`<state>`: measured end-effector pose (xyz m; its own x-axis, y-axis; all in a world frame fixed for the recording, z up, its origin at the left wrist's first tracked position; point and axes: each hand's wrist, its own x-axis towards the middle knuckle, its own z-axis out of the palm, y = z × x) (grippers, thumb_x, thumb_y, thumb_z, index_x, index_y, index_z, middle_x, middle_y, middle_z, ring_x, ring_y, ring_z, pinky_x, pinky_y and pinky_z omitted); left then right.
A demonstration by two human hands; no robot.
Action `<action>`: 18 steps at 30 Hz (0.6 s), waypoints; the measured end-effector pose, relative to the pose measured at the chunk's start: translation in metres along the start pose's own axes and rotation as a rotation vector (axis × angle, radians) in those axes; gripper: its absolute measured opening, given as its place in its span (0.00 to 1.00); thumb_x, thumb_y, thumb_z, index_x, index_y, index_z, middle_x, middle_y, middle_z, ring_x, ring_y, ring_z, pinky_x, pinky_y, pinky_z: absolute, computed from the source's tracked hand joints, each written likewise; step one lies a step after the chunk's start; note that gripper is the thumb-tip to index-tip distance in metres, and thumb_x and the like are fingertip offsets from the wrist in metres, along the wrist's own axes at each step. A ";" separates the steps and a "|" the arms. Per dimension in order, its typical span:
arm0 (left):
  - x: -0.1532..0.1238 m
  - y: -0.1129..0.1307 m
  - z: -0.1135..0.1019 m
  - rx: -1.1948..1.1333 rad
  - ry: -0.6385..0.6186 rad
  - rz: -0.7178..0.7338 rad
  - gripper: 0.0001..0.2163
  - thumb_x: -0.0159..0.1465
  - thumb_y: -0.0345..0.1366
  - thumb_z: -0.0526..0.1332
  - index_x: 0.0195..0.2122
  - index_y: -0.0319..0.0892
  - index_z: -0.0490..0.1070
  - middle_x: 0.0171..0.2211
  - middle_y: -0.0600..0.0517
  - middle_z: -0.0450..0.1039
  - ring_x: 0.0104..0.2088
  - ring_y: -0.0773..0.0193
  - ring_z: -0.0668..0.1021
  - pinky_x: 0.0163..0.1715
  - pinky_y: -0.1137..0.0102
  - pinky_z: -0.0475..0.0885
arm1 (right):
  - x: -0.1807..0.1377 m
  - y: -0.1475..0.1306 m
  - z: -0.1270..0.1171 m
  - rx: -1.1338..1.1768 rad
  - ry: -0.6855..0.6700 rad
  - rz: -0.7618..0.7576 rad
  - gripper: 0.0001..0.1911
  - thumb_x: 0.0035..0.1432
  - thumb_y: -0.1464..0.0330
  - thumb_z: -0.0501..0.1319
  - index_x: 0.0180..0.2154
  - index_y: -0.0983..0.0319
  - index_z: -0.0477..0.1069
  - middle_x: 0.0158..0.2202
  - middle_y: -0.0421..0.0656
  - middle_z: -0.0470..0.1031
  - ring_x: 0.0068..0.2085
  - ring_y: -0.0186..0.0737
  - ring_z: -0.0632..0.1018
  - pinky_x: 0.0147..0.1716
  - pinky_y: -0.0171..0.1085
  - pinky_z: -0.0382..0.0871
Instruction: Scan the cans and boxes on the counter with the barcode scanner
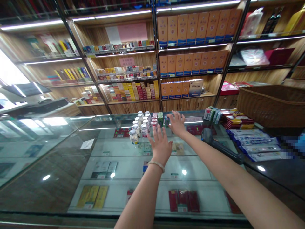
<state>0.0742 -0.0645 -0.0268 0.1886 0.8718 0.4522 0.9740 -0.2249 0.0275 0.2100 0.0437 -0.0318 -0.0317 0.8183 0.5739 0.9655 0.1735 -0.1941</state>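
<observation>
My left hand (160,144), with a beaded bracelet (156,165) at its wrist, is spread over the glass counter (200,168). Its fingertips are close to the front of a column of small pink containers (154,119); whether they touch is unclear. Farther forward, my right hand (177,124) has its fingers apart beside a small dark blue container (166,121). Contact there cannot be made out. Small green containers (160,119) stand in a column between the pink ones and the blue one. Several small clear bottles with white caps (133,137) form rows to the left.
A black handheld scanner (209,138) lies beneath my right forearm. Small packs (212,115), red-and-yellow packets (238,120), blue-and-white packages (254,144) and a wicker basket (269,108) occupy the right side. White paper (87,144) lies left. Stocked shelves (133,79) line the back.
</observation>
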 end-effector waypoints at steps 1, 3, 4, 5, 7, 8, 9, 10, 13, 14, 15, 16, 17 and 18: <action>0.000 0.000 0.000 -0.002 0.001 0.001 0.37 0.66 0.44 0.65 0.72 0.35 0.57 0.76 0.34 0.46 0.76 0.39 0.48 0.71 0.33 0.38 | 0.002 0.000 0.002 0.003 0.004 0.006 0.29 0.59 0.70 0.61 0.62 0.54 0.65 0.72 0.52 0.57 0.72 0.55 0.54 0.67 0.62 0.47; 0.000 0.000 0.000 -0.006 0.005 0.006 0.36 0.66 0.44 0.65 0.72 0.36 0.57 0.76 0.34 0.47 0.76 0.40 0.48 0.71 0.33 0.38 | 0.007 0.000 0.005 0.012 0.012 0.016 0.29 0.58 0.70 0.60 0.62 0.54 0.65 0.72 0.52 0.57 0.72 0.55 0.54 0.67 0.62 0.47; -0.001 0.000 0.000 -0.007 0.008 0.010 0.36 0.66 0.44 0.65 0.72 0.36 0.57 0.76 0.35 0.47 0.76 0.40 0.48 0.71 0.34 0.37 | 0.009 0.001 0.007 0.017 0.013 0.019 0.29 0.58 0.70 0.60 0.62 0.54 0.65 0.72 0.52 0.57 0.72 0.56 0.54 0.67 0.62 0.46; -0.001 0.000 -0.001 -0.008 0.012 0.014 0.36 0.66 0.44 0.64 0.72 0.37 0.57 0.76 0.35 0.47 0.76 0.40 0.48 0.71 0.34 0.37 | 0.011 0.001 0.009 0.020 0.012 0.022 0.29 0.58 0.70 0.60 0.62 0.54 0.65 0.72 0.52 0.58 0.72 0.56 0.55 0.67 0.62 0.46; -0.001 0.000 -0.001 -0.007 0.016 0.023 0.36 0.66 0.45 0.64 0.72 0.36 0.57 0.76 0.35 0.47 0.76 0.41 0.47 0.71 0.35 0.36 | 0.015 0.001 0.011 0.019 0.007 0.030 0.29 0.58 0.71 0.60 0.62 0.54 0.65 0.72 0.53 0.58 0.72 0.56 0.55 0.67 0.62 0.46; -0.001 0.000 -0.002 -0.006 0.017 0.026 0.36 0.66 0.45 0.64 0.72 0.36 0.57 0.76 0.35 0.47 0.76 0.41 0.47 0.72 0.35 0.36 | 0.017 0.001 0.012 0.017 0.004 0.032 0.30 0.58 0.71 0.59 0.62 0.55 0.65 0.72 0.53 0.58 0.72 0.56 0.55 0.67 0.62 0.46; -0.001 0.000 -0.002 -0.006 0.016 0.026 0.36 0.66 0.45 0.64 0.73 0.36 0.57 0.76 0.35 0.46 0.76 0.40 0.47 0.71 0.35 0.36 | 0.018 0.001 0.013 0.016 0.001 0.032 0.30 0.58 0.71 0.59 0.62 0.55 0.65 0.71 0.53 0.58 0.72 0.55 0.55 0.67 0.62 0.46; -0.001 0.000 -0.001 -0.007 0.012 0.026 0.36 0.67 0.44 0.64 0.73 0.36 0.57 0.76 0.35 0.46 0.76 0.40 0.47 0.71 0.34 0.36 | 0.020 0.000 0.014 0.015 -0.001 0.031 0.30 0.58 0.72 0.59 0.62 0.55 0.65 0.71 0.53 0.58 0.72 0.55 0.55 0.67 0.62 0.46; 0.000 0.000 0.001 -0.007 0.004 0.022 0.35 0.67 0.44 0.63 0.72 0.36 0.57 0.76 0.36 0.46 0.76 0.40 0.47 0.71 0.34 0.36 | 0.024 0.000 0.015 0.016 -0.001 0.031 0.30 0.58 0.72 0.59 0.62 0.54 0.65 0.71 0.52 0.58 0.72 0.55 0.55 0.67 0.62 0.46; 0.000 0.000 0.001 -0.005 0.004 0.021 0.35 0.67 0.44 0.63 0.72 0.37 0.58 0.76 0.36 0.45 0.76 0.40 0.47 0.71 0.34 0.36 | 0.025 0.000 0.016 0.015 0.001 0.031 0.30 0.58 0.72 0.59 0.62 0.54 0.65 0.71 0.52 0.58 0.72 0.55 0.55 0.67 0.62 0.46; 0.000 0.000 0.002 -0.001 0.005 0.019 0.35 0.67 0.44 0.63 0.72 0.37 0.57 0.76 0.36 0.45 0.76 0.40 0.47 0.71 0.34 0.35 | 0.026 0.000 0.017 0.015 0.002 0.032 0.30 0.58 0.72 0.59 0.63 0.54 0.65 0.71 0.52 0.58 0.72 0.55 0.55 0.67 0.62 0.46; 0.000 0.000 0.003 0.002 0.006 0.018 0.35 0.67 0.44 0.63 0.73 0.37 0.57 0.76 0.37 0.44 0.76 0.40 0.46 0.71 0.34 0.35 | 0.027 0.000 0.017 0.014 0.002 0.032 0.30 0.58 0.72 0.58 0.63 0.54 0.64 0.71 0.52 0.58 0.72 0.55 0.55 0.68 0.61 0.46; 0.000 0.000 0.003 0.005 0.006 0.017 0.35 0.67 0.44 0.63 0.73 0.38 0.57 0.76 0.37 0.44 0.76 0.40 0.46 0.71 0.34 0.35 | 0.027 0.001 0.018 0.014 0.003 0.033 0.30 0.58 0.72 0.58 0.63 0.55 0.64 0.71 0.52 0.58 0.72 0.55 0.55 0.68 0.61 0.46; 0.000 0.000 0.003 0.005 0.004 0.018 0.35 0.67 0.44 0.63 0.73 0.38 0.57 0.76 0.38 0.44 0.76 0.40 0.46 0.71 0.34 0.34 | 0.028 0.001 0.018 0.015 0.003 0.033 0.31 0.58 0.72 0.58 0.63 0.55 0.64 0.71 0.52 0.58 0.72 0.55 0.55 0.67 0.61 0.46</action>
<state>0.0748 -0.0632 -0.0289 0.2059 0.8656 0.4564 0.9710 -0.2388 0.0148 0.2054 0.0765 -0.0307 0.0012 0.8220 0.5695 0.9622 0.1542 -0.2246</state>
